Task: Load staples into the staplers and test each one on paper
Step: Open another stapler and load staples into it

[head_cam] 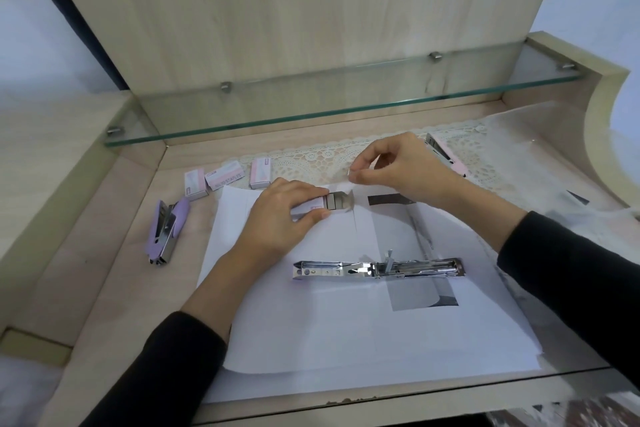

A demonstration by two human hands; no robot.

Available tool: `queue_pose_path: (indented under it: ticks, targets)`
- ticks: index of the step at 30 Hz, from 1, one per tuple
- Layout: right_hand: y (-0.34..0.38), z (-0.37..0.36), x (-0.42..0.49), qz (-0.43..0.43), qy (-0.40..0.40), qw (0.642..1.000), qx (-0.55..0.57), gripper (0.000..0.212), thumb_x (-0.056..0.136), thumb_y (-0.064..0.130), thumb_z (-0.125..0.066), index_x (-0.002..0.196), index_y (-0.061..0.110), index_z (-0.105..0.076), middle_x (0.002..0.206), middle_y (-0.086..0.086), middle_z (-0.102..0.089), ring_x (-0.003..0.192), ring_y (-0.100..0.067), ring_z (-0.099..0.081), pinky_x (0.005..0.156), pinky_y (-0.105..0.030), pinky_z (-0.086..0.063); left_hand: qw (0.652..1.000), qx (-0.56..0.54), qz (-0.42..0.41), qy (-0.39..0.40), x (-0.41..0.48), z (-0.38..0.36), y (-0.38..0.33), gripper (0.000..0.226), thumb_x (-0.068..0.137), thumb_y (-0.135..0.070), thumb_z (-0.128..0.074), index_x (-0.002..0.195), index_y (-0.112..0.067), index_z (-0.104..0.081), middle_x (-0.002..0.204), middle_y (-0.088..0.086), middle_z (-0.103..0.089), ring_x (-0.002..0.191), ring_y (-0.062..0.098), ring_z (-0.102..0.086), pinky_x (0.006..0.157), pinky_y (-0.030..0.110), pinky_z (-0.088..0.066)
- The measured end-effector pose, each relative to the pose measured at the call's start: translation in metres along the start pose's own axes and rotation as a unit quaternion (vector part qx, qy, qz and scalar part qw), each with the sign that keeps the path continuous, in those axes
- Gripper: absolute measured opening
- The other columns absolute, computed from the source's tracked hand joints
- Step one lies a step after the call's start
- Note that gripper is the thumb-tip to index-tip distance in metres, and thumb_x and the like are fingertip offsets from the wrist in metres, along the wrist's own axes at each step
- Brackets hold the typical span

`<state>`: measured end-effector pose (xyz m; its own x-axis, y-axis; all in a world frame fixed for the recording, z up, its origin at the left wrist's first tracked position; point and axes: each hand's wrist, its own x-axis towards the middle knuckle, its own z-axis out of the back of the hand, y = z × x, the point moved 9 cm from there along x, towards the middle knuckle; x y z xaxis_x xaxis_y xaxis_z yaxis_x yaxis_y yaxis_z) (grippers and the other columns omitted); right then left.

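Observation:
My left hand [282, 215] grips a small staple box [308, 210] lying on the white paper [346, 322]; staples [334, 201] and an opened flap show at its right end. My right hand [398, 166] hovers just above and right of it, thumb and forefinger pinched together on something small and thin, maybe a strip of staples. An opened silver stapler [377, 269] lies flat on the paper in front of me. A purple stapler [166, 225] lies open at the left. A pink stapler [446, 154] rests at the back right, partly behind my right hand.
Three more staple boxes [225, 178] sit at the back left near a lace mat [311, 159]. A glass shelf [346, 100] overhangs the rear of the wooden desk. Crumpled plastic wrap [588, 211] lies at the right.

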<state>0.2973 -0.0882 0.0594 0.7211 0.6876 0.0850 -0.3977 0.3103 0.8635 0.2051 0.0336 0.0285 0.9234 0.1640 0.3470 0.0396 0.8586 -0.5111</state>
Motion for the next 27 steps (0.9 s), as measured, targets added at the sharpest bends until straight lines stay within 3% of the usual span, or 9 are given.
queue_pose_path:
  ticks: [6, 9, 12, 15, 17, 18, 21, 24, 27]
  targets:
    - [-0.007, 0.013, -0.010, -0.020, 0.004, 0.997, 0.081, 0.011, 0.072, 0.020, -0.074, 0.074, 0.009, -0.072, 0.065, 0.002, -0.066, 0.060, -0.014, -0.050, 0.060, -0.030, -0.040, 0.999, 0.001, 0.034, 0.036, 0.004, 0.003, 0.005, 0.032, 0.077, -0.034, -0.070, 0.108, -0.026, -0.067, 0.108, -0.014, -0.057, 0.105, 0.009, -0.046, 0.086, 0.007, -0.027]
    - [-0.009, 0.015, -0.018, -0.036, 0.013, 0.993, 0.107, 0.013, 0.074, 0.019, -0.071, 0.077, 0.007, -0.073, 0.069, 0.005, -0.069, 0.062, -0.016, -0.049, 0.061, -0.030, -0.041, 0.998, -0.049, 0.040, 0.003, 0.005, 0.019, -0.008, 0.032, 0.073, -0.034, -0.073, 0.104, -0.030, -0.067, 0.108, -0.016, -0.058, 0.109, 0.007, -0.049, 0.088, 0.001, -0.028]
    - [-0.006, 0.014, -0.029, -0.035, 0.030, 0.991, 0.123, 0.008, 0.078, 0.015, -0.067, 0.074, 0.010, -0.073, 0.078, -0.007, -0.071, 0.060, -0.018, -0.049, 0.058, -0.027, -0.041, 0.997, -0.080, 0.005, -0.021, 0.003, 0.037, -0.040, 0.026, 0.072, -0.034, -0.073, 0.098, -0.032, -0.068, 0.100, -0.021, -0.060, 0.106, 0.004, -0.052, 0.093, 0.010, -0.033]
    - [0.000, 0.019, -0.043, -0.019, 0.034, 0.993, 0.114, 0.009, 0.079, 0.007, -0.065, 0.073, 0.009, -0.070, 0.085, -0.013, -0.071, 0.053, -0.011, -0.053, 0.056, -0.022, -0.043, 0.996, -0.091, -0.016, -0.011, -0.005, 0.047, -0.070, 0.021, 0.074, -0.030, -0.073, 0.095, -0.030, -0.070, 0.095, -0.026, -0.060, 0.100, -0.002, -0.055, 0.090, 0.011, -0.037]
    - [0.001, 0.025, -0.053, -0.019, 0.026, 0.994, 0.108, 0.007, 0.076, 0.005, -0.067, 0.081, 0.000, -0.070, 0.088, -0.018, -0.071, 0.049, -0.010, -0.055, 0.055, -0.022, -0.045, 0.995, -0.101, -0.013, 0.009, -0.014, 0.044, -0.080, 0.018, 0.075, -0.028, -0.073, 0.092, -0.029, -0.071, 0.092, -0.023, -0.063, 0.094, -0.003, -0.056, 0.087, 0.010, -0.039]
    - [0.000, 0.028, -0.057, -0.022, 0.022, 0.994, 0.105, 0.013, 0.075, 0.004, -0.069, 0.085, -0.005, -0.068, 0.086, -0.018, -0.071, 0.052, -0.013, -0.059, 0.055, -0.022, -0.046, 0.995, -0.101, -0.009, 0.023, -0.019, 0.040, -0.082, 0.017, 0.075, -0.028, -0.072, 0.091, -0.029, -0.071, 0.091, -0.022, -0.063, 0.093, -0.002, -0.057, 0.085, 0.012, -0.040]
    - [-0.003, 0.032, -0.072, -0.032, 0.024, 0.993, 0.107, 0.020, 0.072, 0.000, -0.071, 0.089, -0.008, -0.063, 0.066, -0.012, -0.069, 0.090, -0.032, -0.064, 0.051, -0.022, -0.046, 0.994, -0.091, 0.015, 0.062, -0.037, 0.024, -0.082, 0.013, 0.076, -0.031, -0.070, 0.089, -0.035, -0.070, 0.088, -0.023, -0.061, 0.091, -0.003, -0.055, 0.081, 0.010, -0.039]
    - [-0.003, 0.031, -0.086, -0.027, 0.032, 0.996, 0.075, 0.019, 0.071, -0.002, -0.073, 0.087, -0.004, -0.064, 0.070, -0.017, -0.061, 0.052, -0.010, -0.060, 0.050, -0.022, -0.045, 0.992, -0.104, 0.036, 0.067, -0.047, 0.016, -0.083, 0.010, 0.077, -0.033, -0.069, 0.085, -0.039, -0.068, 0.090, -0.015, -0.065, 0.095, -0.003, -0.055, 0.083, 0.011, -0.039]
    - [-0.013, 0.028, -0.095, -0.040, 0.032, 0.998, 0.026, 0.012, 0.072, -0.006, -0.070, 0.080, 0.002, -0.066, 0.067, -0.010, -0.059, 0.043, -0.002, -0.052, 0.048, -0.014, -0.047, 0.990, -0.113, 0.040, 0.072, -0.050, 0.011, -0.089, 0.008, 0.077, -0.033, -0.068, 0.085, -0.036, -0.069, 0.089, -0.018, -0.064, 0.094, -0.002, -0.056, 0.084, 0.013, -0.040]
